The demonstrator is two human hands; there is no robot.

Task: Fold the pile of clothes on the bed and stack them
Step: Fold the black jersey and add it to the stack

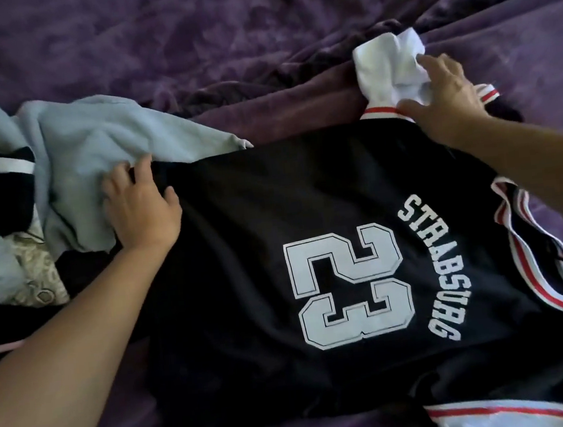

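On the purple blanket (222,40), a black jersey (236,259) lies spread flat, back side up, white "23" and "STRABSURG" readable sideways, collar toward the right edge of view. Left hand (142,209): forearm enters from lower left, palm down at the jersey's hem; fingers bent, tips tucked where the hem meets a pale blue garment (100,134), thumb on the black fabric, so it grips the hem. Right hand (448,101): arm reaches in from the right, fingers spread and fairly straight, pressing down on the jersey's white sleeve (379,66), which is bunched at the far shoulder. The other sleeve (499,419) shows at bottom right. Unfolded pile (4,205) sits at left, touching the hem.
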